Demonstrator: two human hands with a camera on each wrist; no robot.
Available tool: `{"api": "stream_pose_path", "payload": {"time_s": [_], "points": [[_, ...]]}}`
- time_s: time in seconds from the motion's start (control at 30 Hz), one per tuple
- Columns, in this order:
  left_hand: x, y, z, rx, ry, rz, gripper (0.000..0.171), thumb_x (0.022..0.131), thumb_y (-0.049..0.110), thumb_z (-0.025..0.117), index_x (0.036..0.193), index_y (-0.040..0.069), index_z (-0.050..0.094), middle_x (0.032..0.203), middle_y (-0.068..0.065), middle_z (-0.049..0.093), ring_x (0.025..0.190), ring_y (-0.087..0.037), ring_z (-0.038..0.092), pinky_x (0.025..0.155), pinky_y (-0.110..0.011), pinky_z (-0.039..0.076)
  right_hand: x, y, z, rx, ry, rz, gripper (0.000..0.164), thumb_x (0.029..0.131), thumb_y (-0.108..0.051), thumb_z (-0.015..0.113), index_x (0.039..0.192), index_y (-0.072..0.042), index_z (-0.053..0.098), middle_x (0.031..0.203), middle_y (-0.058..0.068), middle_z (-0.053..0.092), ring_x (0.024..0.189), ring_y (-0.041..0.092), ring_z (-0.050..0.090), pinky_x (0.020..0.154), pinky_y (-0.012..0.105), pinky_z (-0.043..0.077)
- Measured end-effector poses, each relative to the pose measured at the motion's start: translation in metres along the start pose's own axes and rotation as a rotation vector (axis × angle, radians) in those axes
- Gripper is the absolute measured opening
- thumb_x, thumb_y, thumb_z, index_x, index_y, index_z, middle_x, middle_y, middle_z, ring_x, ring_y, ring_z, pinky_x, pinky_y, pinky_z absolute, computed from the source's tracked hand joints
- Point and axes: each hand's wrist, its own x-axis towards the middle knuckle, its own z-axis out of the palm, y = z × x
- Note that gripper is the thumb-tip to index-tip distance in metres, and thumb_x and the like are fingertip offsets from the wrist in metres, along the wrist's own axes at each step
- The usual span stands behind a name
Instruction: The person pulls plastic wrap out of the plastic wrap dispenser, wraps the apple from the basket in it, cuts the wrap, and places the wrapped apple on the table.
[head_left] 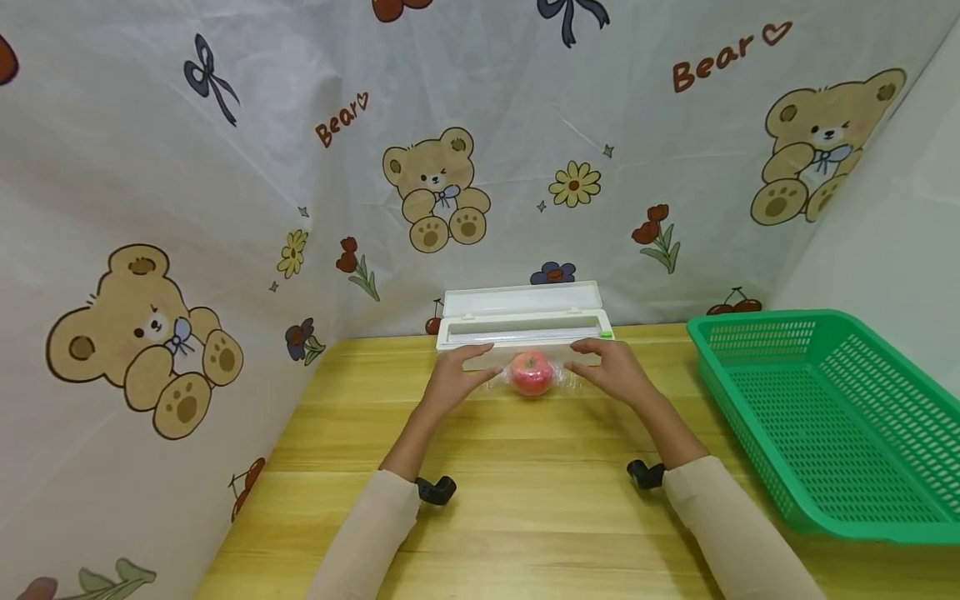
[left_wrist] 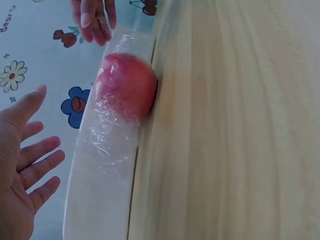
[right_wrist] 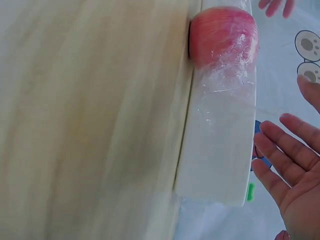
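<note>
Your left hand (head_left: pixel 451 379) and right hand (head_left: pixel 613 369), both grips open and empty, flank the film-wrapped red apple (head_left: pixel 532 372) on the wooden counter (head_left: pixel 525 500).

Backdrop: white bear-and-flower printed cloth (head_left: pixel 225 167) hung behind and at left | wall: plain pale wall (head_left: pixel 900 233) at right | surface: light wooden planks (head_left: pixel 540 500) | light: even, soft

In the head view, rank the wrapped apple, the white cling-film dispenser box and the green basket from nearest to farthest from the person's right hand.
From the right hand:
1. White dispenser box, just behind the fingers, at the table's back edge. The fingertips seem to reach its front edge.
2. Wrapped apple, a little to the hand's left, between both hands, under clear film.
3. Green basket, well off to the right side of the table.
</note>
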Motion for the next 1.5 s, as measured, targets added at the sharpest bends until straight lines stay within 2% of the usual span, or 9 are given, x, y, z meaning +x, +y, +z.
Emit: {"api": "stream_pose_path", "payload": {"time_s": [0.23, 0.37, 0.5, 0.63, 0.8, 1.0, 1.1, 1.23, 1.5], "points": [[0.021, 0.005, 0.013, 0.073, -0.165, -0.02, 0.059, 0.089, 0.031, 0.08, 0.141, 0.009, 0.061, 0.138, -0.007, 0.064, 0.132, -0.029, 0.056, 0.109, -0.047, 0.046, 0.019, -0.008, 0.007, -0.016, -0.118, -0.015, 0.054, 0.089, -0.033, 0.08, 0.127, 0.003, 0.068, 0.126, 0.02, 0.068, 0.12, 0.04, 0.061, 0.103, 0.057, 0.048], [0.026, 0.004, 0.023, 0.094, -0.212, -0.022, 0.062, 0.089, 0.036, 0.08, 0.141, 0.006, 0.06, 0.137, -0.009, 0.064, 0.131, -0.029, 0.057, 0.109, -0.046, 0.046, 0.026, -0.009, 0.013, -0.048, -0.166, -0.033, 0.055, 0.087, -0.033, 0.082, 0.126, 0.004, 0.068, 0.126, 0.02, 0.069, 0.118, 0.039, 0.063, 0.101, 0.055, 0.051], [0.028, 0.007, 0.029, 0.115, -0.21, -0.038, 0.065, 0.087, 0.037, 0.082, 0.142, 0.008, 0.06, 0.132, -0.008, 0.068, 0.126, -0.027, 0.061, 0.108, -0.043, 0.047, 0.03, -0.013, 0.018, -0.068, -0.207, -0.025, 0.058, 0.086, -0.033, 0.082, 0.127, 0.006, 0.067, 0.125, 0.021, 0.068, 0.117, 0.039, 0.064, 0.101, 0.054, 0.052], [0.028, 0.008, 0.033, 0.101, -0.205, -0.056, 0.067, 0.085, 0.029, 0.084, 0.143, 0.006, 0.058, 0.124, -0.011, 0.071, 0.119, -0.028, 0.065, 0.104, -0.042, 0.05, 0.032, -0.013, 0.026, -0.05, -0.219, -0.041, 0.059, 0.082, -0.026, 0.087, 0.13, 0.003, 0.066, 0.128, 0.019, 0.067, 0.118, 0.037, 0.063, 0.103, 0.052, 0.05], [0.025, 0.009, 0.037, 0.092, -0.201, -0.074, 0.07, 0.083, 0.023, 0.087, 0.143, 0.002, 0.057, 0.12, -0.013, 0.071, 0.115, -0.029, 0.065, 0.1, -0.04, 0.053, 0.03, -0.008, 0.036, -0.051, -0.183, -0.111, 0.06, 0.074, -0.017, 0.093, 0.127, -0.001, 0.069, 0.124, 0.015, 0.07, 0.115, 0.034, 0.065, 0.103, 0.051, 0.05], [0.024, 0.01, 0.039, 0.07, -0.169, -0.058, 0.068, 0.082, 0.018, 0.087, 0.141, 0.001, 0.058, 0.118, -0.013, 0.071, 0.108, -0.026, 0.067, 0.095, -0.037, 0.056, 0.029, -0.006, 0.04, -0.102, -0.15, -0.161, 0.059, 0.071, -0.022, 0.095, 0.12, 0.001, 0.072, 0.114, 0.014, 0.073, 0.108, 0.033, 0.065, 0.098, 0.051, 0.052], [0.024, 0.01, 0.04, 0.047, -0.168, -0.027, 0.06, 0.081, 0.015, 0.087, 0.135, 0.001, 0.064, 0.122, -0.012, 0.071, 0.111, -0.024, 0.066, 0.096, -0.036, 0.055, 0.029, -0.004, 0.041, -0.109, -0.146, -0.199, 0.066, 0.07, -0.025, 0.096, 0.124, 0.0, 0.07, 0.116, 0.016, 0.071, 0.109, 0.034, 0.064, 0.098, 0.051, 0.051], [0.023, 0.007, 0.041, 0.036, -0.172, 0.009, 0.048, 0.082, 0.013, 0.086, 0.126, 0.004, 0.071, 0.124, -0.008, 0.071, 0.116, -0.022, 0.064, 0.097, -0.036, 0.053, 0.029, -0.003, 0.044, -0.048, -0.161, -0.207, 0.073, 0.067, -0.023, 0.097, 0.129, -0.002, 0.066, 0.122, 0.015, 0.068, 0.113, 0.033, 0.062, 0.101, 0.052, 0.049], [0.018, 0.003, 0.042, 0.008, -0.143, 0.002, 0.048, 0.083, 0.013, 0.086, 0.127, 0.003, 0.07, 0.127, -0.009, 0.07, 0.124, -0.025, 0.061, 0.108, -0.04, 0.047, 0.026, -0.004, 0.049, 0.019, -0.167, -0.156, 0.072, 0.068, -0.017, 0.096, 0.128, 0.002, 0.063, 0.124, 0.015, 0.067, 0.117, 0.034, 0.061, 0.105, 0.052, 0.047]]}}
